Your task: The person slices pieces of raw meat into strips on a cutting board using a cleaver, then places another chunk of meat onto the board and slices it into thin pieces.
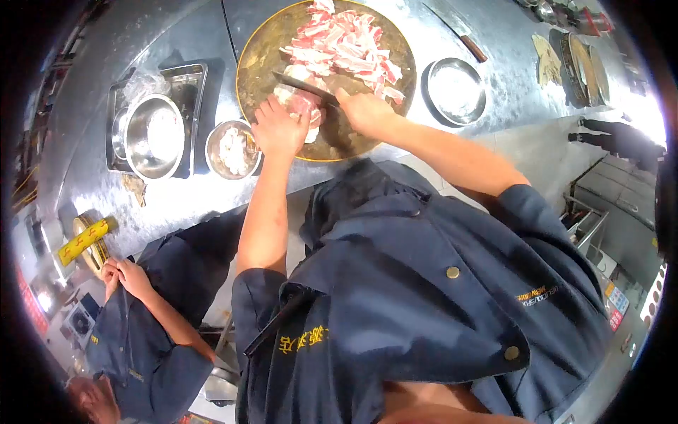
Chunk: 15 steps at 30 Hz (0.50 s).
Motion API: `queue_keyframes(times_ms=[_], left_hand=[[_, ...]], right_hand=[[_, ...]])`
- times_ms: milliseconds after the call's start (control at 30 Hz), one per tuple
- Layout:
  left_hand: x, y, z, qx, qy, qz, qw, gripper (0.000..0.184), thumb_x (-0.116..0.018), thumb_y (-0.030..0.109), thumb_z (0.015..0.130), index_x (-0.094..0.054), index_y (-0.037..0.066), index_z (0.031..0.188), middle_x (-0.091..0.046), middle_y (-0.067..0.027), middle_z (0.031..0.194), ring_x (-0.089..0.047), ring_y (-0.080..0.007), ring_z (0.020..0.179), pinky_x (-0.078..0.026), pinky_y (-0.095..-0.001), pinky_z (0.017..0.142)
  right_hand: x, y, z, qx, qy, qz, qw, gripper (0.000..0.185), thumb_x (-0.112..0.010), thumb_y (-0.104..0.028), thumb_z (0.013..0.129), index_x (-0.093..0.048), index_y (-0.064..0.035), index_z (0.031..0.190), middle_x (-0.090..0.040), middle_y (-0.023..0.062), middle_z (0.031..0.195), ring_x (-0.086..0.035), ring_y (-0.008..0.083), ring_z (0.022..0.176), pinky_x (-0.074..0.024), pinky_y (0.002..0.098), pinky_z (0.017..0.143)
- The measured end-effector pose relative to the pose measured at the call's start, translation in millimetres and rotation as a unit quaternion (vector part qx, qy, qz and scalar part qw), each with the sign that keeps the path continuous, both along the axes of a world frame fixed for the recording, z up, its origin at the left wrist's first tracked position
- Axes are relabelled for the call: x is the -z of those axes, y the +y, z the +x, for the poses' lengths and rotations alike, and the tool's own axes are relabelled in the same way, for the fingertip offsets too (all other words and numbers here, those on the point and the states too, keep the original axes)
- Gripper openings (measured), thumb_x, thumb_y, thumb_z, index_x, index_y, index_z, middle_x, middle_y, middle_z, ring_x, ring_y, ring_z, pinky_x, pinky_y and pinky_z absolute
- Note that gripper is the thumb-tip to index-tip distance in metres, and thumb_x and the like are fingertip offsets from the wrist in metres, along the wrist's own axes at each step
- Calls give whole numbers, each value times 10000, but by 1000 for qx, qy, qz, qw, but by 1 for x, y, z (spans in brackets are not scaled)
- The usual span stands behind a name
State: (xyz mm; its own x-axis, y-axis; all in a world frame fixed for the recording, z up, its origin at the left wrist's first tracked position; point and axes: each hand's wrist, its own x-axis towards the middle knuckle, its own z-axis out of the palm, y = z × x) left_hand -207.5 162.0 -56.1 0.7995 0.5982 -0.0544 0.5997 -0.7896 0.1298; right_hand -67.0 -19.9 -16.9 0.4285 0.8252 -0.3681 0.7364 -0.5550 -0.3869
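Hands (366, 114) on knife (305, 85) and meat (311, 112), yellow "店" lettering (302, 340) on jacket (417, 304)

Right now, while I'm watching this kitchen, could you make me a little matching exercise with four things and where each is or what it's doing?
Things:
1. Left hand
2. Right hand
3. Sliced meat
4. Spare knife

Places and states:
A. Lying on the metal counter
B. Gripping the cleaver
C. Heaped on the round board
D. Resting against the larger meat piece

Right pairs: 1-D, 2-B, 3-C, 4-A.
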Motion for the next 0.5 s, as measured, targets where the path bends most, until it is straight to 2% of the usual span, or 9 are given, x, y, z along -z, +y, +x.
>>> queue_keyframes(times_ms=[33, 67, 100, 167, 200, 233, 267, 367, 500], left_hand=[[-1, 1, 4, -20, 13, -30, 999, 1076, -681, 740, 836, -458, -74, 1503, -593, -226, 1385, -568, -379, 1291, -458, -553, 1060], [-2, -1, 9, -16, 16, -27, 999, 1076, -681, 740, 836, -458, -74, 1503, -593, -226, 1385, -568, -379, 1291, -458, -553, 1060], [-5, -6, 14, -39, 34, -29, 998, 1124, -721, 746, 780, -445, -65, 1507, -577, -223, 1406, -539, -377, 1325, -418, -554, 1098], [-13, -15, 22, -54, 58, -27, 996, 1175, -761, 751, 724, -432, -56, 1512, -561, -220, 1427, -511, -374, 1358, -379, -555, 1136], [-16, -17, 30, -92, 81, -49, 991, 1210, -797, 730, 664, -422, -52, 1507, -540, -220, 1449, -482, -375, 1385, -329, -558, 1169], [-18, -18, 36, -132, 103, -70, 983, 1248, -834, 709, 604, -413, -48, 1502, -518, -219, 1470, -452, -375, 1411, -279, -560, 1202], [-17, -18, 40, -128, 101, -64, 985, 1248, -834, 709, 604, -413, -48, 1502, -518, -219, 1470, -452, -375, 1411, -279, -560, 1202], [-10, -18, 36, -120, 90, -49, 987, 1239, -866, 641, 560, -414, -52, 1482, -493, -224, 1485, -430, -386, 1422, -244, -568, 1219], [-14, -13, 38, -65, 113, -64, 989, 1223, -869, 610, 564, -414, -61, 1480, -509, -234, 1479, -430, -388, 1439, -217, -545, 1244]], right_hand=[[6, 2, -1, 12, -1, 8, 1000, 276, -556, -131, 988, -500, -30, 1239, -737, 264, 910, -746, 466, 868, -581, 581, 736], [13, 4, 0, 25, -5, 18, 1000, 261, -548, -132, 993, -494, -31, 1227, -734, 262, 893, -743, 474, 841, -576, 592, 724], [9, 6, -1, 31, -1, 19, 999, 261, -548, -132, 993, -494, -31, 1227, -734, 262, 893, -743, 474, 841, -576, 592, 724], [-1, 4, -4, 25, 11, 12, 1000, 354, -494, -109, 1011, -507, -27, 1355, -754, 275, 996, -761, 447, 945, -603, 570, 754], [1, 0, -7, 34, 13, 15, 999, 354, -494, -109, 1011, -507, -27, 1355, -754, 275, 996, -761, 447, 945, -603, 570, 754], [2, -4, -11, 36, 1, 39, 999, 286, -518, -122, 1006, -492, -30, 1275, -744, 268, 944, -751, 463, 896, -590, 580, 740], [4, -6, -12, 36, -14, 64, 997, 229, -542, -135, 1001, -477, -34, 1196, -733, 262, 892, -741, 479, 847, -578, 591, 726], [-9, -40, -22, 53, 32, 25, 998, 237, -492, -131, 1014, -522, -29, 1226, -753, 252, 911, -759, 461, 873, -602, 578, 724], [13, -55, -9, 48, 3, 33, 998, 221, -535, -161, 1001, -521, -33, 1181, -742, 241, 867, -758, 450, 837, -599, 571, 691]])
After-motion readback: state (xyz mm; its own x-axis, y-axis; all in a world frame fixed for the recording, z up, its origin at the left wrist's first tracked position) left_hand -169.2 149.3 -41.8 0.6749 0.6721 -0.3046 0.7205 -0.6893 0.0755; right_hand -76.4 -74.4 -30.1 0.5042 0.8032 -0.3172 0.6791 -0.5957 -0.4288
